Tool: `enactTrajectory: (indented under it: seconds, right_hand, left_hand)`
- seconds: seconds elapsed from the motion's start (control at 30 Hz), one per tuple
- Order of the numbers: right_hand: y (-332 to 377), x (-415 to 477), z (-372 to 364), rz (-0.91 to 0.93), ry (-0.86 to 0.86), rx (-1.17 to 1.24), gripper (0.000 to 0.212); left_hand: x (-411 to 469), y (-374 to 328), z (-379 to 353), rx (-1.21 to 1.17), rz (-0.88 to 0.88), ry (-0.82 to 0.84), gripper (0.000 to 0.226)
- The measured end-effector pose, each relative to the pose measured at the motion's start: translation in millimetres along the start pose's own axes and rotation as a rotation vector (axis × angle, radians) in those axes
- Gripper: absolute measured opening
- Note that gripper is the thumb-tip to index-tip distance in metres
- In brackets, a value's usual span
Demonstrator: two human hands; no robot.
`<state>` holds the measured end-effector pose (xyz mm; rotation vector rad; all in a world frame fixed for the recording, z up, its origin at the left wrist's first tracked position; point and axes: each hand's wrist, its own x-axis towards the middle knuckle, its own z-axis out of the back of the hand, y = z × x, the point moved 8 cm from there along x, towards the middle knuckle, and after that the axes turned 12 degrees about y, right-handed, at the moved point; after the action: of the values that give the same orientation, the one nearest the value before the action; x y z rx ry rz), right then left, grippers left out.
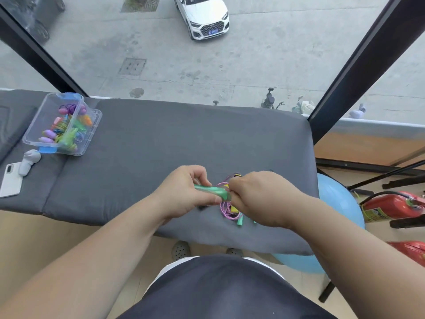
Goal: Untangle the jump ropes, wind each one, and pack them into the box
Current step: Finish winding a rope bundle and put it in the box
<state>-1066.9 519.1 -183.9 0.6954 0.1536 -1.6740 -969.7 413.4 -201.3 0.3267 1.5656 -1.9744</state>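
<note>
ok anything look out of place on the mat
Only the tangle at the mat's near right: the pink rope is bunched with a yellow handle under the right hand, while the left hand grips a green handle. The box looks tidy.

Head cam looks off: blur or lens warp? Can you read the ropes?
Head view: wide-angle warp bows the window frame and cushion edge; daylight soft, shadows faint; green handle in the left hand looks smeared; pink rope by the right hand reads clearly.

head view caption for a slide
Left hand grips a green handle, right hand at its end, over tangled ropes on a grey cushion
</note>
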Motion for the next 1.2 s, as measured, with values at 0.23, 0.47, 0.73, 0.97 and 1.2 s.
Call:
enactTrajectory:
  seconds: [0.23, 0.47, 0.73, 0.97, 1.2]
  right_hand:
    - [0.1, -10.4, -22.1, -0.039, -0.099, 0.125, 0.022]
    - [-11.8, -14.3, -34.5, -0.036, -0.095, 0.251, 0.016]
    - [-23.9, 8.0, -13.9, 0.004, 0.077, 0.066, 0.024]
    - [7.4, 0.9, -4.8, -0.042, -0.091, -0.027, 0.018]
    - [1.5, -10.0, -27.9, -0.059, -0.187, 0.188, 0.021]
  left_hand:
    - [-5.3, 13.5, 5.3, -0.499, -0.035, -0.259, 0.040]
    - [-11.5, -18.6, -21.9, -0.802, -0.158, 0.208, 0.034]
    - [-7.9, -2.9, -41.1, -0.038, 0.045, 0.393, 0.033]
    - [3.2, 7.9, 0.5, -0.199, 0.066, -0.107, 0.045]
    - [2.0, 8.7, 1.6, -0.708, 0.026, -0.115, 0.029]
